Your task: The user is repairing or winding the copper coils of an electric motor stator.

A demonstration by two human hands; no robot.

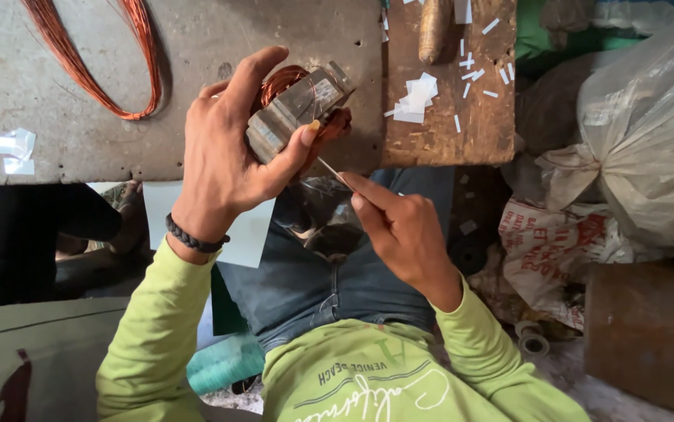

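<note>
Near edge: green long sleeves and jeans, person seated, looking down at own lap. A pale sheet of paper lies over the left knee.

Right hand is closed in a pinch on a thin pale strip, index finger extended along it. The strip's far tip sits at the underside of the stator core.

Left hand, with a dark braided band on the wrist, is wrapped around the stator core: fingers over the top, thumb pressing the right face. The core is held in the air above the lap, at the near edge of the bench, tilted. It is a grey laminated metal block with copper winding showing at its far end.

On the bench, far left: 1 loop of copper wire, plus 2 small clear scraps at the left edge.

Far right of the core: a wooden board carrying small white paper slips and a wooden handle.

Right side: clear plastic bags, a printed sack, a rusty metal block.
</note>
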